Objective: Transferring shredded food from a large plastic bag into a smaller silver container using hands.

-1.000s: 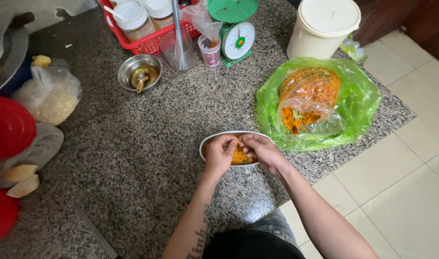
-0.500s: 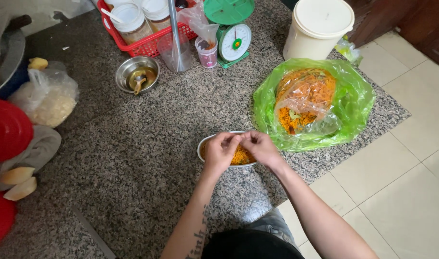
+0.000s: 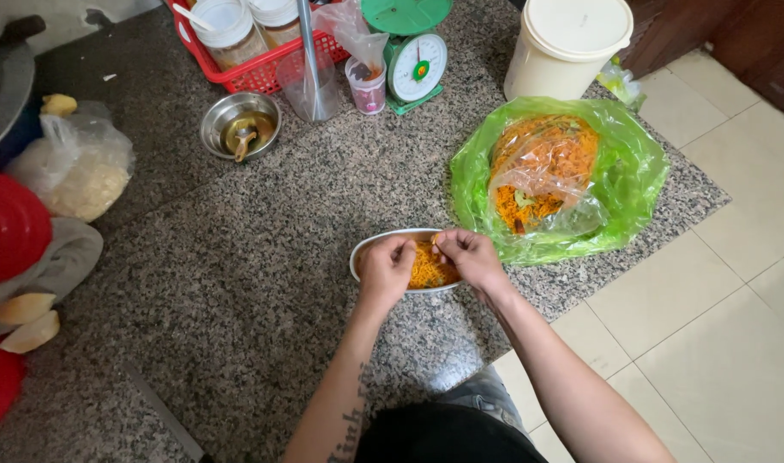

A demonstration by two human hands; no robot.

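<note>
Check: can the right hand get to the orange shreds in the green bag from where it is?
Probably yes. The right hand sits at the metal bowl, right beside the green bag; nothing lies between, though a clear inner bag drapes over the shreds.

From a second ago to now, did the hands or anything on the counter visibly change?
Hardly. Both hands, left hand and right hand, stay over the metal bowl, fingers working the orange shreds; only the fingers shift slightly. Nothing was picked up or put down. The green bag, scale, white bucket and red basket sit as before.

Head view, steeply down, close
</note>
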